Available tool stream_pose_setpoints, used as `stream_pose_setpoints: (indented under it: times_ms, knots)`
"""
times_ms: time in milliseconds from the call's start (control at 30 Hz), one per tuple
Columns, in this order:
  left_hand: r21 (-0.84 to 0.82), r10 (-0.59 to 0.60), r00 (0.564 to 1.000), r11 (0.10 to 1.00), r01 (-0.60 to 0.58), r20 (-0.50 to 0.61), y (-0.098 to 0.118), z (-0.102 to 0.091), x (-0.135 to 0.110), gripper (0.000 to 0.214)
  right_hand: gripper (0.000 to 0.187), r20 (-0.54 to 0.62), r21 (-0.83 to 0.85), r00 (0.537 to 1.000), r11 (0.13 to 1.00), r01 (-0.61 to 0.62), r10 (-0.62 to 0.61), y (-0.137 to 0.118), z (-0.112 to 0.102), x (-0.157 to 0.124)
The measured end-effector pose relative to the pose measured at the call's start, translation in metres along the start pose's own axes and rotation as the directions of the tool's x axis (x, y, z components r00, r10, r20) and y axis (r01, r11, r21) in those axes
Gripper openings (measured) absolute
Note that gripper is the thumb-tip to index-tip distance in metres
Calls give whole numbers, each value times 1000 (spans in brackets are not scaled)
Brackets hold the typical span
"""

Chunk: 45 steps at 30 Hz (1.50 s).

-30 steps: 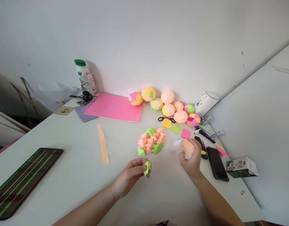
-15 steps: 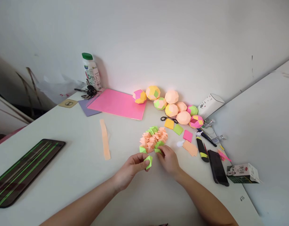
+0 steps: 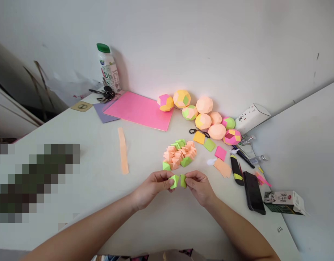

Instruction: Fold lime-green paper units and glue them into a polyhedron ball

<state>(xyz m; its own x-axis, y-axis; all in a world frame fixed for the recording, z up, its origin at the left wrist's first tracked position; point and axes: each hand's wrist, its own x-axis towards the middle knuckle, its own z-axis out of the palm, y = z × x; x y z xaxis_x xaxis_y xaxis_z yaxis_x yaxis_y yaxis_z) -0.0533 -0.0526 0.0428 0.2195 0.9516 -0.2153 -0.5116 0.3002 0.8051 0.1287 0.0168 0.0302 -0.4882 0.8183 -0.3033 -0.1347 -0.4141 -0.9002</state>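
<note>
Between the thumb and fingers of my left hand (image 3: 157,182) is a folded green paper piece (image 3: 174,180). My right hand (image 3: 200,184) pinches a second green paper piece (image 3: 183,180), held close to the first with a small gap between them. Just beyond my hands lies a pile of folded peach and green paper pieces (image 3: 180,154). Behind it sit several faceted paper balls (image 3: 204,105) in peach, yellow, green and pink, grouped against the wall. My fingers partly cover both held pieces.
Scissors (image 3: 199,132) and square paper stacks (image 3: 209,145) lie right of the pile. Farther right are a box cutter (image 3: 237,170), a phone (image 3: 254,192) and a milk carton (image 3: 284,202). A peach strip (image 3: 123,150), pink sheet (image 3: 140,110), keys (image 3: 107,94) and bottle (image 3: 109,70) stand leftward.
My right hand has drawn back from the pile with a green piece and come up beside the piece in my left hand. The camera view has shifted slightly.
</note>
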Motion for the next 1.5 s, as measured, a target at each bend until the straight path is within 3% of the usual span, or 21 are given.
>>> stream_pose_setpoints:
  times_ms: [1033,1500]
  knots:
    - [11,-21,999,1000,21,30,-4,-1,0,22,18,-17,-12,1000,1000,6,-7,-6,5,-4]
    - [51,3,1000,999,-4,18,-7,-3,2,20,16,-42,-108,998,993,39,-43,-4,3,-7]
